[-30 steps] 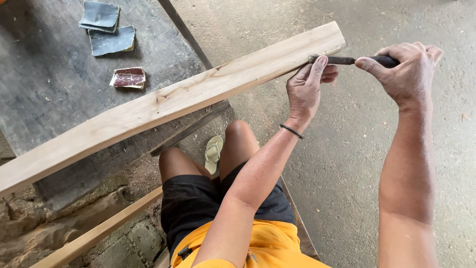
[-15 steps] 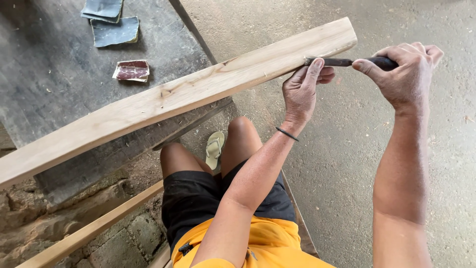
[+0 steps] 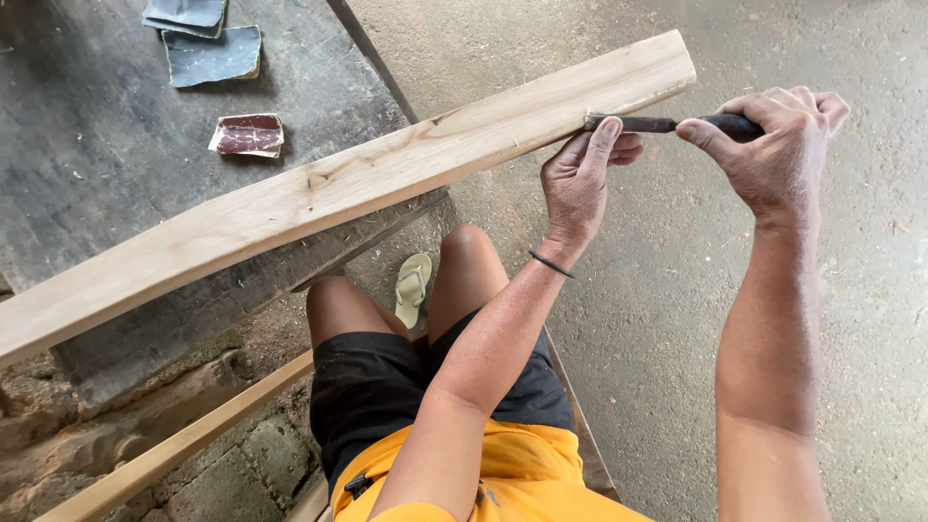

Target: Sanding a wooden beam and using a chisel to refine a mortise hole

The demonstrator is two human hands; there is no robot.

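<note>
A long pale wooden plank (image 3: 338, 188) lies slanted across a dark workbench (image 3: 97, 164), its right end jutting over the floor. My right hand (image 3: 773, 145) grips the dark handle of a chisel (image 3: 657, 124) whose tip meets the plank's near edge close to that end. My left hand (image 3: 580, 174) rests under the blade, its index finger pressed on the metal shaft next to the wood. A black band circles my left wrist.
Grey sandpaper sheets (image 3: 208, 48) and a folded red piece (image 3: 246, 133) lie on the bench top. A thin wooden strip (image 3: 174, 449) runs low at the left. A sandal (image 3: 414, 288) shows beside my knees on the dusty concrete floor (image 3: 677, 290).
Both hands and the chisel have slid slightly left along the plank's edge; the plank's far end sits a bit further right and higher in view than one second ago.
</note>
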